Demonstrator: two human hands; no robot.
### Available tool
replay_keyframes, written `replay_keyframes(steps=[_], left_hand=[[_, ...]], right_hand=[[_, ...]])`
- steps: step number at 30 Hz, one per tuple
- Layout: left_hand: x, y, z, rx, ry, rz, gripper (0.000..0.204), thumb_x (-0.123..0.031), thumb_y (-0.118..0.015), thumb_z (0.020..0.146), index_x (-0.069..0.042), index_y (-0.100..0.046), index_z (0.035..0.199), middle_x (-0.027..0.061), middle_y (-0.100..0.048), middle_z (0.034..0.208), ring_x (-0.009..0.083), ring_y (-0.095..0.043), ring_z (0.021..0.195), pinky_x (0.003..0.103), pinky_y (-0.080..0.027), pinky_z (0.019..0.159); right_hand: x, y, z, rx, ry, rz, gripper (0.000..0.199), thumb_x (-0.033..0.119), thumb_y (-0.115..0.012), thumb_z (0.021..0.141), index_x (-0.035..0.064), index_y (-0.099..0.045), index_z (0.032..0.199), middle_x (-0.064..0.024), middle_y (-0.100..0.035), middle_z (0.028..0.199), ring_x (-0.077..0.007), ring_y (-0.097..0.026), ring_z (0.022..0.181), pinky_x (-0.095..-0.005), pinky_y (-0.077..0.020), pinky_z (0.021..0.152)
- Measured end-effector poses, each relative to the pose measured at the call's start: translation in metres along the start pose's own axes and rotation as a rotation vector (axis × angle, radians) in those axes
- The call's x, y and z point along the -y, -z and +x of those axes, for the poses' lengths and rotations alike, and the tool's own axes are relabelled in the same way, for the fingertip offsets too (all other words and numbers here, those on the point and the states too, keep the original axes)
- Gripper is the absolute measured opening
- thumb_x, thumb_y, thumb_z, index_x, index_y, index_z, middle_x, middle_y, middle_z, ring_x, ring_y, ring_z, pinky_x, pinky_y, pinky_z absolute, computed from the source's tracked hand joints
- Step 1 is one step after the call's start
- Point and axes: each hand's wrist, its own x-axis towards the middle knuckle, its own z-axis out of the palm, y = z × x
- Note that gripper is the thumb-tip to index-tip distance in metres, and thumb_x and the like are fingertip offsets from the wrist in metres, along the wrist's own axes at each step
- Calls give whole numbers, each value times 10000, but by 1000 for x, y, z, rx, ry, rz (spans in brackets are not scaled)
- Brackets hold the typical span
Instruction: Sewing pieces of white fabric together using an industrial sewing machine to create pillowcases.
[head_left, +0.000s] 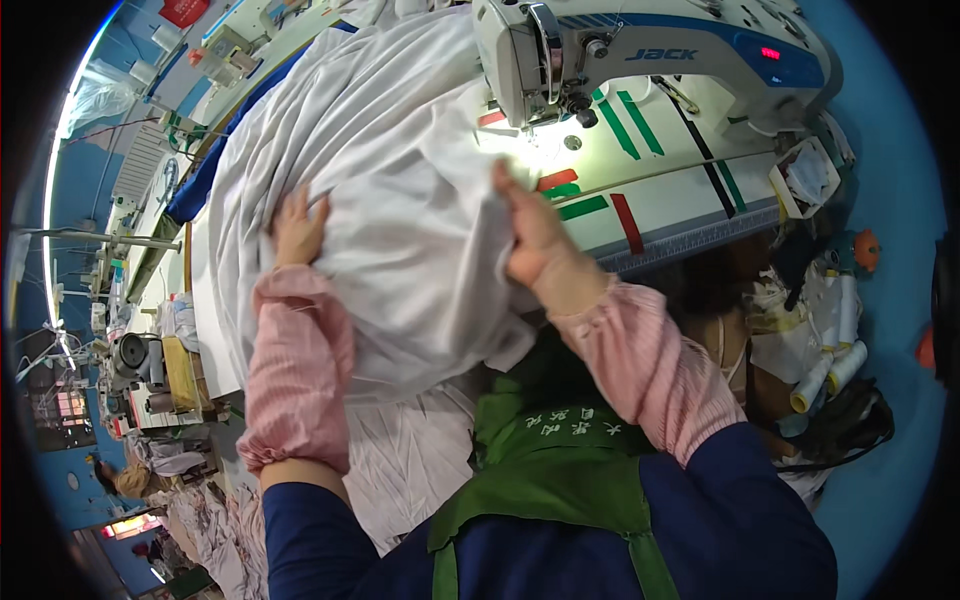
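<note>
A large piece of white fabric [400,240] lies in loose folds over the sewing machine table and hangs off its front edge. My left hand [300,228] rests flat on it at the left, fingers apart. On the right, my right hand [540,230] pinches the fabric's right edge, slightly blurred, with its fingers partly behind the cloth. The lit needle area of the white and blue sewing machine [640,50] is just beyond my right hand. Pink sleeve covers are on both my forearms.
Green, red and black tape strips [628,222] mark the table, with a ruler [690,235] along its front edge. A small white box [805,178] stands at the right end. Thread cones [810,385] lie lower right. More white cloth [410,460] hangs beside my lap.
</note>
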Motion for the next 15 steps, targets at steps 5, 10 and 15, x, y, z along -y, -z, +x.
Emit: replay_keyframes(steps=[5, 10, 15], left_hand=[[69, 65, -4, 341, 213, 692, 497, -464, -433, 976, -161, -508, 1363, 188, -343, 1509, 401, -443, 1291, 515, -400, 1022], [36, 79, -21, 593, -217, -48, 614, -480, -478, 933, -16, -503, 1334, 248, -548, 1310, 400, -548, 1182, 446, -396, 1040], [16, 101, -52, 546, 176, 256, 797, -575, -566, 824, -69, -447, 1428, 252, -533, 1348, 365, -534, 1235, 387, -388, 1062]], right_hand=[[-104, -39, -53, 505, -294, -232, 513, 276, -797, 811, 43, -613, 1229, -78, -660, 1186, -197, -608, 1126, -381, -490, 973], [-146, -61, -136, 810, -470, -957, 482, 265, -779, 833, 35, -634, 1231, -107, -662, 1213, -213, -624, 1094, -319, -439, 1012], [-102, -20, -222, 1508, -82, -665, 159, 127, -660, 920, 19, -691, 1032, -90, -699, 1032, -207, -642, 989, -303, -495, 865]])
